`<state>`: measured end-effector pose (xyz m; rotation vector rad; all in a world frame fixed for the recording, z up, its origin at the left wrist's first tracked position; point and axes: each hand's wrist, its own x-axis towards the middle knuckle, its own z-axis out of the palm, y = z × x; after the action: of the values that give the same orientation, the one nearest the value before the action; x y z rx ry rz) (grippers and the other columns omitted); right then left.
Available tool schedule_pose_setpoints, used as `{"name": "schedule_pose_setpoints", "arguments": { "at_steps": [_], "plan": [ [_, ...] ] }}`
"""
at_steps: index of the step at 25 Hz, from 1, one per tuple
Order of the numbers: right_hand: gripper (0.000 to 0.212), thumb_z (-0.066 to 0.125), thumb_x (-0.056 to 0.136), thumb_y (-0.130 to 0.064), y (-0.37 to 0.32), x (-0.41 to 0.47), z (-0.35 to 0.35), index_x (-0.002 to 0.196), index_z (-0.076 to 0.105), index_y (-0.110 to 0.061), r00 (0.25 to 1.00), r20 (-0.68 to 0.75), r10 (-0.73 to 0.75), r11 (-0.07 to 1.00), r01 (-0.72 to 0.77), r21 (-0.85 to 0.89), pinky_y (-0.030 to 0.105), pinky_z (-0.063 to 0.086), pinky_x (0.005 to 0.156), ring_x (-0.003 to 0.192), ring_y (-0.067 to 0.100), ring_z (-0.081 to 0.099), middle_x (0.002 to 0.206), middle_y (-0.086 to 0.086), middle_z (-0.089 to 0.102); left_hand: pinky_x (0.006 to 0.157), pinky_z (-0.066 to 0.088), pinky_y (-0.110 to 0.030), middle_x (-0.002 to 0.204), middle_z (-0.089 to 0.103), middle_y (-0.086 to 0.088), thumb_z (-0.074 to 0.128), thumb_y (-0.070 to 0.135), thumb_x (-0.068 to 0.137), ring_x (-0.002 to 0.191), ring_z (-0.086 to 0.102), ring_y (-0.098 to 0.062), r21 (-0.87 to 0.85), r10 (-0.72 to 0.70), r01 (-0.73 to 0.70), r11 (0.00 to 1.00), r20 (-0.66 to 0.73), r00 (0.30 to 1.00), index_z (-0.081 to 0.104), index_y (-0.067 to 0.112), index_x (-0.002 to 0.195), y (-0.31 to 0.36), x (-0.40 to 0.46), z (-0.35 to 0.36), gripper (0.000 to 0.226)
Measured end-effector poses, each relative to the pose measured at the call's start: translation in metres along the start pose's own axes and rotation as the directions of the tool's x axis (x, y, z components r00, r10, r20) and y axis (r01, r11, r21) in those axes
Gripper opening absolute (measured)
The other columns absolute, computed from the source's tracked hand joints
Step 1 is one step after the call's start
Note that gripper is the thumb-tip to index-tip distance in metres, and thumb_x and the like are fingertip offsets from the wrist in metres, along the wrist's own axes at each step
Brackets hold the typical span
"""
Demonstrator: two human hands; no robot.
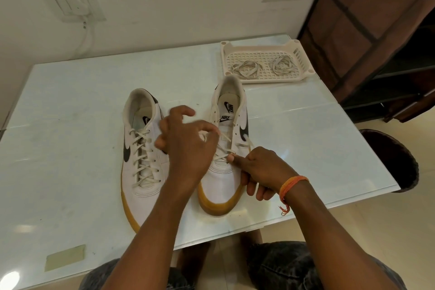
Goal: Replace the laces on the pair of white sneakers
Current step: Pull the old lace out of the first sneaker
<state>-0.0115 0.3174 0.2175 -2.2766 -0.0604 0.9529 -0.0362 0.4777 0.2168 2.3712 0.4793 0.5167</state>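
Two white sneakers with tan soles stand side by side on the table, toes toward me. The left sneaker is fully laced. The right sneaker is laced only over its lower eyelets, and its tongue lies bare above them. My left hand hovers over the gap between the shoes, fingers pinching the cream lace of the right sneaker. My right hand grips the right sneaker's toe side, its thumb pressing on the lace crossing.
A cream perforated plastic tray at the back right holds two loose coiled laces. The glass table top ends close to my knees. A dark shelf unit stands to the right, and a round dark stool sits beside the table.
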Motion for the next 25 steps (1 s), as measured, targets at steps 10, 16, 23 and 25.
{"name": "schedule_pose_setpoints", "arguments": {
  "at_steps": [10, 16, 23, 25],
  "plan": [
    [0.068, 0.047, 0.090, -0.064, -0.002, 0.000, 0.000, 0.079, 0.068, 0.000, 1.000, 0.004, 0.013, 1.000, -0.013, 0.014, 0.025, 0.053, 0.049, 0.041, 0.018, 0.059, 0.062, 0.013, 0.069, 0.096, 0.029, -0.047, 0.136, 0.035, -0.006, 0.069, 0.030, 0.079, 0.127, 0.028, -0.029, 0.205, 0.001, 0.023, 0.978, -0.115, 0.993, 0.063, 0.027, 0.115, -0.008, 0.006, -0.020, 0.037],
    [0.068, 0.045, 0.090, -0.065, -0.003, 0.000, 0.001, 0.084, 0.067, 0.000, 1.000, -0.009, 0.007, 1.000, -0.007, -0.011, 0.024, 0.053, 0.049, 0.041, 0.018, 0.058, 0.065, 0.013, 0.069, 0.084, 0.023, -0.044, 0.125, 0.055, -0.004, 0.085, 0.019, 0.064, 0.118, 0.033, -0.028, 0.383, 0.277, -0.342, 0.858, 0.215, 0.937, 0.074, 0.028, 0.079, -0.001, -0.018, 0.013, 0.021],
    [0.069, 0.045, 0.089, -0.066, -0.002, 0.000, -0.002, 0.081, 0.068, -0.002, 1.000, -0.007, -0.002, 1.000, 0.002, -0.023, 0.024, 0.054, 0.050, 0.043, 0.018, 0.059, 0.065, 0.012, 0.070, 0.090, 0.027, -0.040, 0.114, 0.047, 0.011, 0.076, 0.030, 0.078, 0.116, 0.033, -0.015, 0.123, 0.168, -0.167, 0.978, -0.003, 0.986, 0.076, 0.031, 0.075, -0.003, -0.003, -0.001, 0.004],
    [0.068, 0.046, 0.089, -0.066, -0.001, 0.000, -0.002, 0.079, 0.068, -0.002, 1.000, -0.004, 0.001, 1.000, -0.001, -0.008, 0.025, 0.054, 0.051, 0.043, 0.019, 0.059, 0.064, 0.012, 0.069, 0.093, 0.034, -0.045, 0.109, 0.039, 0.018, 0.075, 0.036, 0.076, 0.114, 0.035, -0.013, 0.008, 0.015, -0.015, 1.000, -0.036, 0.999, 0.070, 0.037, 0.071, -0.012, 0.007, -0.010, 0.007]
  ]
}}
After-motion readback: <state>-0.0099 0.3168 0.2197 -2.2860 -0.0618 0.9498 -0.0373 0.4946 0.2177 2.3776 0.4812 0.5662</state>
